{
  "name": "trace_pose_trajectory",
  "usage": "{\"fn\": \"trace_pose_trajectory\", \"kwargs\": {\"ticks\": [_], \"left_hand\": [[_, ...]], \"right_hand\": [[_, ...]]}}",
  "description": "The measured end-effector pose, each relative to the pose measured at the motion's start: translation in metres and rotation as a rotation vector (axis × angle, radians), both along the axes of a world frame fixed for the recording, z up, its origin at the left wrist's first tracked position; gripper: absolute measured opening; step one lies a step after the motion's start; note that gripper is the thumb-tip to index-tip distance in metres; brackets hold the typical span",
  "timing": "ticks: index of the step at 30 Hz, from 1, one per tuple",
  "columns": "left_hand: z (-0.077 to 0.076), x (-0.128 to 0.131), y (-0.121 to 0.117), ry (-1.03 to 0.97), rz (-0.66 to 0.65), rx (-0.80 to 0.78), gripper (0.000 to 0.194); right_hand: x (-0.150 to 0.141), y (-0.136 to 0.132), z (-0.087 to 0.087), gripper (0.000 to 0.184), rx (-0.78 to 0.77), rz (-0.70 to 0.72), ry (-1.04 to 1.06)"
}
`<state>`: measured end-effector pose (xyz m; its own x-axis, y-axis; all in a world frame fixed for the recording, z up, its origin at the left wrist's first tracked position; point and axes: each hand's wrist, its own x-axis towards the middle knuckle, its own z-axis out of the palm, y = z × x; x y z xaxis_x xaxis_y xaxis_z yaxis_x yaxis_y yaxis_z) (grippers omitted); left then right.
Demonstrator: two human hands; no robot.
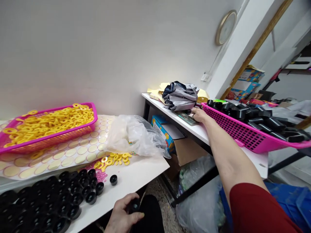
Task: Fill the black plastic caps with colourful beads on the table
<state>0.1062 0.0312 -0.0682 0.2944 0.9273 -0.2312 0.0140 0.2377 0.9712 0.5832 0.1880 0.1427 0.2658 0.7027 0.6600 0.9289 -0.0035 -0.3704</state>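
Observation:
My left hand (125, 213) is closed around a black round plastic part (134, 205) at the near edge of the left table, above my dark-clothed leg. Beside it, rows of black round cups (48, 204) stand on the white table, with a single black cup (113, 180) apart from them. Across to the right table stretches my right arm. My right hand (198, 115) is small in view there, its fingers curled down by a dark flat item (186, 117) and the pink basket's end. What lies under those fingers is hidden.
A pink basket (95, 113) holds yellow ring pieces; loose yellow pieces (113, 160) and pink bits lie near a clear plastic bag (136, 134). On the right table are a folded grey umbrella (181, 96) and a pink basket (261, 142) of black parts. An open carton (189, 150) sits beneath.

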Motion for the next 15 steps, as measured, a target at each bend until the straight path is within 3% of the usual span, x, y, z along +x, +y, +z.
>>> {"fn": "trace_pose_trajectory", "kwargs": {"ticks": [4, 8, 10, 12, 15], "left_hand": [[-0.002, 0.001, 0.001, -0.009, -0.008, 0.006, 0.032], [-0.007, 0.005, -0.001, -0.087, -0.078, -0.069, 0.030], [-0.008, 0.006, -0.001, -0.135, -0.096, -0.093, 0.033], [-0.008, 0.007, -0.002, -0.165, -0.134, -0.093, 0.034], [-0.004, 0.006, -0.003, -0.152, -0.212, -0.082, 0.031]], "right_hand": [[-0.006, -0.011, 0.005, 0.027, -0.153, -0.121, 0.123], [-0.031, -0.027, 0.018, 0.014, -0.106, -0.136, 0.209], [-0.053, -0.043, 0.023, 0.008, -0.002, 0.010, 0.365], [-0.080, -0.064, 0.020, 0.015, 0.134, 0.308, 0.662], [-0.126, -0.104, 0.003, 0.020, 0.169, 0.646, 1.049]]}}
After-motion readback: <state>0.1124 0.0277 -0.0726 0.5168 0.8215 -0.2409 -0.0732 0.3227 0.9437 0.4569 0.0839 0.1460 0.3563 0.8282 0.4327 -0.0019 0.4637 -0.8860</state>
